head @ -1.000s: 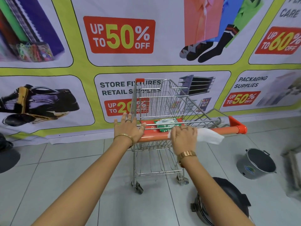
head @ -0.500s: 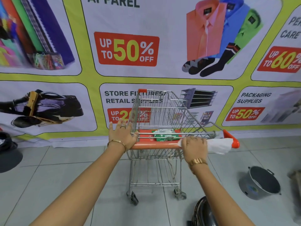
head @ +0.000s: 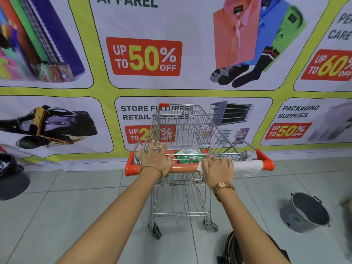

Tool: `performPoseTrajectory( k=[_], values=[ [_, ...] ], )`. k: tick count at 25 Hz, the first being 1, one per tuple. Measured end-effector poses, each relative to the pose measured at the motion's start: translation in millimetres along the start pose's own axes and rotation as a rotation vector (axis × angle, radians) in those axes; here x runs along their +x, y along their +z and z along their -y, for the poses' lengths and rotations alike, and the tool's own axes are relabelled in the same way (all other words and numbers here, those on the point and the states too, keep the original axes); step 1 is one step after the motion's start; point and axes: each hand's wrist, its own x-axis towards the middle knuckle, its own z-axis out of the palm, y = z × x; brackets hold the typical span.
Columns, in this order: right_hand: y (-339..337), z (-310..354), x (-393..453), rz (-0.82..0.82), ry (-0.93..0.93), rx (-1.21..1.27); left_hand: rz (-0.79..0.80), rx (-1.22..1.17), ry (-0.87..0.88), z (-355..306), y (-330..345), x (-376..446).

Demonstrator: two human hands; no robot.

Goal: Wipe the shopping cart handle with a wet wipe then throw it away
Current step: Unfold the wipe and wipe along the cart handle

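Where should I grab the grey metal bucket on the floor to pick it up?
Probably by its rim. The grey metal bucket lies tilted on the tiled floor, open mouth facing up and left toward the wire shopping cart. Come from that open side and hook fingers over the upper rim, or use the small side handle.

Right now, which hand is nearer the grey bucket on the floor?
Right. The right hand presses the wet wipe on the cart handle, above and left of the grey bucket. The left hand rests at the handle's far left end.
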Motion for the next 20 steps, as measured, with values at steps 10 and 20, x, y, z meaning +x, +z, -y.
performPoseTrajectory(
  k=[10,20],
  values=[
    [-1,-23,1,-0.008,-0.034,0.049,0.001,-0.010,0.008,0,5,0],
    [5,-4,-6,-0.058,-0.106,0.060,-0.001,0.031,0.012,2,7,1]
  ],
)
